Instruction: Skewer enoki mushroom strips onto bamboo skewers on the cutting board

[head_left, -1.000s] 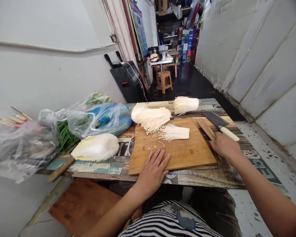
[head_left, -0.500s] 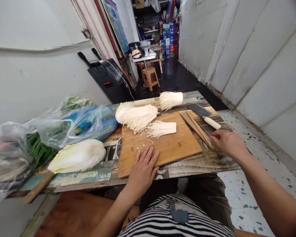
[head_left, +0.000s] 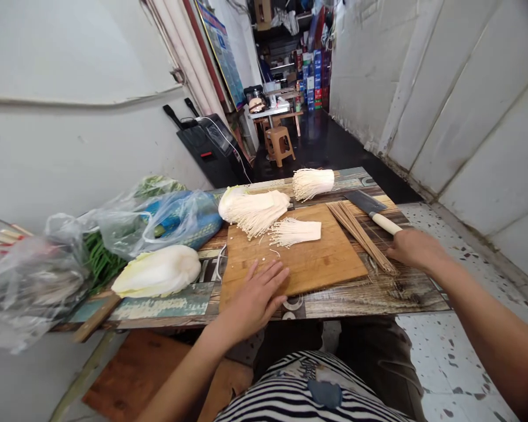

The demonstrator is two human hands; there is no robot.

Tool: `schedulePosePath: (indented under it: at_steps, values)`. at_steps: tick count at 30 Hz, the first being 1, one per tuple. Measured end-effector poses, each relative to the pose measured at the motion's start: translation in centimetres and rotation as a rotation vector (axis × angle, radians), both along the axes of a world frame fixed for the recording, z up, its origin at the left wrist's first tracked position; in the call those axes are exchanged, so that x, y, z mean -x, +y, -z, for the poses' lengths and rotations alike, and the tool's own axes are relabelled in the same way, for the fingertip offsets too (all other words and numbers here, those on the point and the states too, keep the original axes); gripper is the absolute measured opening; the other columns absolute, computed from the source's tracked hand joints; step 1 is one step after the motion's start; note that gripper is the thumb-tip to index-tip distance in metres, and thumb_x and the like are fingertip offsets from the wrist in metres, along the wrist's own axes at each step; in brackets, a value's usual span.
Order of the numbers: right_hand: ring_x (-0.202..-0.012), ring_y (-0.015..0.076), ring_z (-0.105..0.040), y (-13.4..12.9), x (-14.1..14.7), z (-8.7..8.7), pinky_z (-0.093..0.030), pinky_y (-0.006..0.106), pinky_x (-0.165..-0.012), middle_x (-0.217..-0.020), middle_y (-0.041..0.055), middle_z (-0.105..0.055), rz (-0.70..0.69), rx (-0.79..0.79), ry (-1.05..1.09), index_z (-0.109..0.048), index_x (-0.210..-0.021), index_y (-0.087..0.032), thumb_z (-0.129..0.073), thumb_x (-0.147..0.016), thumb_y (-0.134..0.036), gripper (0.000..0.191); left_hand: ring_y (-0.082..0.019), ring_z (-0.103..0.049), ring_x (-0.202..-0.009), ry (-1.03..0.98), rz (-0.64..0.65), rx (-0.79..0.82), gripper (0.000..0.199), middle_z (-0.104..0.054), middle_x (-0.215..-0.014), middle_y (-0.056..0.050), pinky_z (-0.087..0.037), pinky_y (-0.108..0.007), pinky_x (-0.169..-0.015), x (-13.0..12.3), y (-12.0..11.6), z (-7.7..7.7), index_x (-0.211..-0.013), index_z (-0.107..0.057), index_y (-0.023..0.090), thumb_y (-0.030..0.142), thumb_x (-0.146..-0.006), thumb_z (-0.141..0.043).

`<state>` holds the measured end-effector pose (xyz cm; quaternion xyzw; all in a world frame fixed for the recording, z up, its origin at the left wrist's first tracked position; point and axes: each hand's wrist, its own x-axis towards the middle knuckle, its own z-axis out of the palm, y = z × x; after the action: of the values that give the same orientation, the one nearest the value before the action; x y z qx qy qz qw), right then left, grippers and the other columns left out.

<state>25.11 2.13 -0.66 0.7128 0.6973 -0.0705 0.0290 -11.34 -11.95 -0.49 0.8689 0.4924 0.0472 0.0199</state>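
Observation:
My left hand (head_left: 261, 290) lies with spread fingers on the near left part of the wooden cutting board (head_left: 308, 264). At the right, my right hand (head_left: 411, 246) closes on the end of the cream handle of a cleaver (head_left: 365, 203), whose blade rests on the table. Thin wooden skewers (head_left: 361, 237) lie between the board and that hand. A flat bunch of enoki mushrooms (head_left: 297, 231) is on the board; a larger bunch (head_left: 261, 212) overlaps its far left corner against a pale cabbage (head_left: 229, 202). Another enoki bunch (head_left: 314, 183) sits beyond the board.
A napa cabbage (head_left: 161, 272) lies left of the board, near plastic bags (head_left: 118, 234) with green vegetables. A wooden handle (head_left: 97, 316) juts over the table's near edge (head_left: 158, 319). Farther off are a black case (head_left: 213, 146) and a brown stool (head_left: 279, 145).
My right hand has moved from beside the skewers' near ends onto the cleaver handle. My left hand stays on the board. The whole view has shifted slightly.

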Motion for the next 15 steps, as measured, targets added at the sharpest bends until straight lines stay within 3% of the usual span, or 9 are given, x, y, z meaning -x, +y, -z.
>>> schedulePosePath:
  at_steps: [4,7,11,15]
  values:
    - [-0.076,0.0266,-0.064,-2.3,-1.4,-1.1,-0.038,0.035,-0.062,-0.074,0.017,-0.065,-0.013,-0.039,0.059,-0.061,-0.066,-0.015,-0.058,-0.076,-0.025,0.014,-0.021,-0.032,-0.142,0.058,0.042,-0.07,0.048,-0.041,-0.15,-0.011,-0.023,-0.042,-0.119,-1.6,4.9,-2.2,-0.143,-0.039,0.017,0.038,-0.101,-0.036]
    - [-0.066,0.0227,-0.061,-5.1,-1.9,-1.0,-0.039,0.033,-0.059,-0.064,0.008,-0.061,0.014,-0.074,0.167,-0.055,-0.063,-0.021,-0.059,-0.073,-0.023,0.011,-0.024,-0.027,-0.144,0.118,0.11,-0.074,0.052,-0.034,-0.154,-0.012,-0.02,-0.042,-0.119,-3.7,10.0,-2.2,-0.145,-0.036,0.016,0.039,-0.098,-0.042]
    - [-0.065,0.0152,-0.062,-9.7,-1.7,1.2,-0.047,0.026,-0.061,-0.071,0.0007,-0.065,-0.002,-0.077,0.438,-0.055,-0.074,-0.023,-0.053,-0.077,-0.03,0.008,-0.023,-0.03,-0.143,0.118,0.184,0.026,0.06,-0.033,-0.154,-0.013,-0.022,-0.037,-0.118,-5.5,15.4,-1.0,-0.146,-0.034,0.012,0.04,-0.095,-0.049]
    - [-0.069,0.0163,-0.064,-13.9,-0.8,4.7,-0.052,0.027,-0.062,-0.077,0.0027,-0.066,0.073,-0.178,0.934,-0.055,-0.092,-0.022,-0.049,-0.079,-0.039,0.022,-0.019,-0.039,-0.138,0.082,0.248,0.076,0.055,-0.041,-0.15,-0.01,-0.028,-0.029,-0.114,-5.4,17.3,-0.1,-0.143,-0.039,0.013,0.04,-0.096,-0.047]
